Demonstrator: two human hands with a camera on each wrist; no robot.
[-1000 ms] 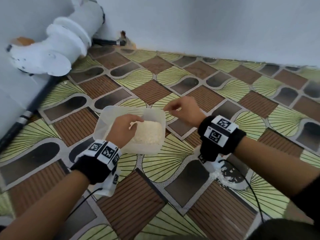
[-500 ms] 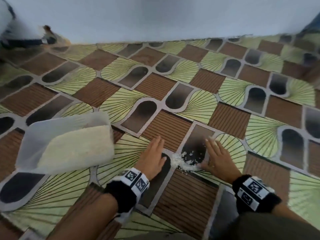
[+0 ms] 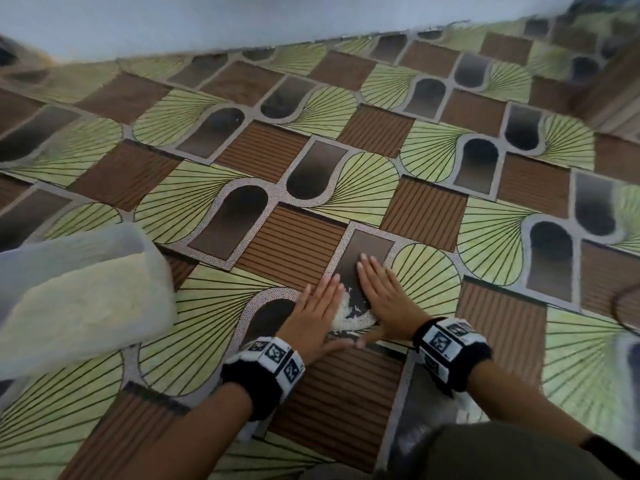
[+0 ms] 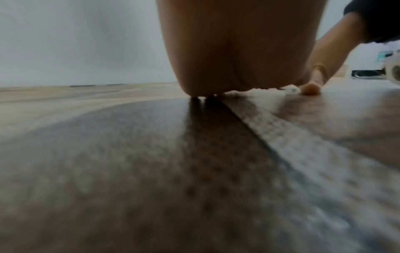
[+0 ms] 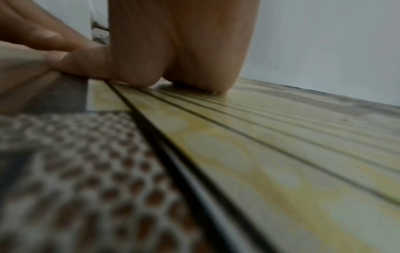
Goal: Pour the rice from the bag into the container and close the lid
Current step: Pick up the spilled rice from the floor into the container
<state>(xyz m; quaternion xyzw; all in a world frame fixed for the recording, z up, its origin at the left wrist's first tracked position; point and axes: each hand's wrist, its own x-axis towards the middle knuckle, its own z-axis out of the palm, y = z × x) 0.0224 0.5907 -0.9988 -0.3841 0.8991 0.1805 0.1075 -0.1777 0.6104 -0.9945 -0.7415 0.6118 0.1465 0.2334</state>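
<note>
Rice (image 3: 349,315) lies spilled on the floor (image 3: 346,403) between my flat, empty left hand (image 3: 317,315) and right hand (image 3: 386,296) (container (image 3: 69,251) sits left).

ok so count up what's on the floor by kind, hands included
hands: 2, left hand and right hand, flat on the floor
plastic container with rice: 1
spilled rice pile: 1
total: 4
</note>
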